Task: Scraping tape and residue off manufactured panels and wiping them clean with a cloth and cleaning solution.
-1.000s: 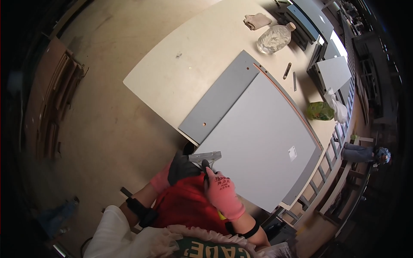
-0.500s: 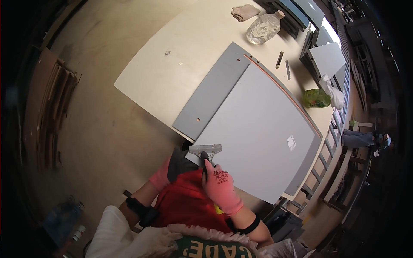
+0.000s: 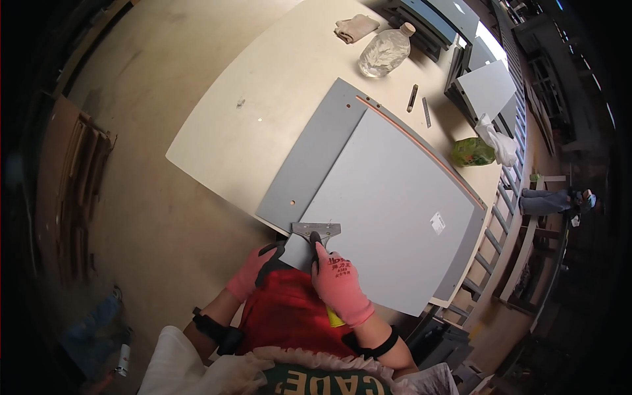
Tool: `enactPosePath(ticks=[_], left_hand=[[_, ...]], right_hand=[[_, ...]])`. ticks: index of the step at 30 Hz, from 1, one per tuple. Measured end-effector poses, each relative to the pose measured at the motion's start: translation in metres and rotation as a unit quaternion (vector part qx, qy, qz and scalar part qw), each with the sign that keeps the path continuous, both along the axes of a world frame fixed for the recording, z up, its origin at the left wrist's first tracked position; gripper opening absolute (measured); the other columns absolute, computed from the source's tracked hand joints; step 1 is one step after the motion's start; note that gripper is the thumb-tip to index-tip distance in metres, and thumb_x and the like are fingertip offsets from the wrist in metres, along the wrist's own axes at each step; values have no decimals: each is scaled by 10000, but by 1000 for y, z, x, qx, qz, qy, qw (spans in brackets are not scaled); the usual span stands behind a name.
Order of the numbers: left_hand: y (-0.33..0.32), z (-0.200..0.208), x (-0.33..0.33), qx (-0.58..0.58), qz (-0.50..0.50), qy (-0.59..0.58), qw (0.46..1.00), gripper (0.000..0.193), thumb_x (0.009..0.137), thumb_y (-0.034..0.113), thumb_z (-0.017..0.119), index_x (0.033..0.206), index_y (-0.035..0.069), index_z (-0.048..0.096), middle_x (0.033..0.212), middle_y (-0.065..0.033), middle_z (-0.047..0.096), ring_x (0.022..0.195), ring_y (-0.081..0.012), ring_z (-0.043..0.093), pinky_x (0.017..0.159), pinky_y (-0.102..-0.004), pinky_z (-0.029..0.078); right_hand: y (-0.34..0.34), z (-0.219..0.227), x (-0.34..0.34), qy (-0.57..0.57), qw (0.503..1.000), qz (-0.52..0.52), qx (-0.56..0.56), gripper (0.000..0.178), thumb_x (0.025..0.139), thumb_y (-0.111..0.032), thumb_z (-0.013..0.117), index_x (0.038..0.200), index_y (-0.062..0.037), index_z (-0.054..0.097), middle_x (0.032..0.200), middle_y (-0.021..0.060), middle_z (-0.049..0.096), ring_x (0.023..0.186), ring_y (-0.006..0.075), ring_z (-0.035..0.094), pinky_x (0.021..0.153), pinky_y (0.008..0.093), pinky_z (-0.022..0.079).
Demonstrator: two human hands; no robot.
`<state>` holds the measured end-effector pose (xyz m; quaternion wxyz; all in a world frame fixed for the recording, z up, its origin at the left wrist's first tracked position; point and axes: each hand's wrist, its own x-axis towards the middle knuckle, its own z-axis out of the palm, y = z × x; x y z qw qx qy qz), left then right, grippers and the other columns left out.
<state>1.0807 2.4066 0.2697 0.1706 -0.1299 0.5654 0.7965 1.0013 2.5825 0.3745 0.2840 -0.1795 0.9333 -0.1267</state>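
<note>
My right hand (image 3: 339, 283), in a pink glove with dark fingertips, grips a wide-bladed scraper (image 3: 316, 229). The scraper's blade lies across the near left part of a light grey panel (image 3: 388, 191). My left hand (image 3: 252, 271), gloved the same way, is at the panel's near left corner, its thumb and fingers closed around the edge; the fingertips are partly hidden. Under this panel shows a darker grey board (image 3: 309, 158) with small holes and an orange-brown strip (image 3: 421, 148) along its far edge. A small white label (image 3: 437, 223) is stuck on the panel's right part.
The boards rest on a cream table (image 3: 217, 141). Farther back are a clear bottle (image 3: 385, 51), a folded cloth (image 3: 355, 28), a dark cutter-like tool (image 3: 412, 98), a thin metal strip (image 3: 426, 112) and a green package (image 3: 474, 151). A roller conveyor (image 3: 490, 240) runs along the right; another person (image 3: 550, 201) stands beyond.
The view has shifted slightly, so the table things sit a little farther left. My left hand has come into clearer view at the panel's corner. The scraper stays in my right hand.
</note>
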Motion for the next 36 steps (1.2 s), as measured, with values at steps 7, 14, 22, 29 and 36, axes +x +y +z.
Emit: enactPosePath(ticks=[7,14,22,29,36], left_hand=[[1,13,-11,-40,20,-213,976,344,893,202,522,1134,-35,585,909,-25,628,816,-77,547,738,-243,451],[2,14,-16,-73,10,-234,969,321,866,170,554,1129,-8,602,865,-15,625,723,-66,522,638,-239,443],[-3,9,-9,-83,21,-239,967,348,864,144,551,1157,-41,576,973,-68,646,846,-117,582,772,-247,464],[8,6,-16,-84,104,-248,959,338,879,162,543,1112,-80,582,943,-85,649,825,-150,609,720,-272,493],[-10,8,-22,62,195,-176,963,406,919,245,496,1160,-82,498,1032,-177,606,913,-275,636,811,-349,524]], right_hand=[[5,-12,-102,13,998,-25,47,403,892,-208,423,1247,-26,479,815,162,627,755,299,633,693,393,508],[18,-18,-208,10,995,-99,-4,394,890,-182,399,1237,-17,487,849,172,643,818,315,624,748,402,495],[15,-16,-204,5,997,-50,64,459,888,-206,386,1318,-52,426,932,186,644,911,319,620,843,408,476],[84,8,-295,168,959,-214,-82,375,887,-165,420,1225,-5,454,740,181,633,703,328,618,668,436,483],[245,28,-113,14,976,-169,-133,534,703,106,436,1200,-60,540,1011,98,585,870,226,562,839,289,438]])
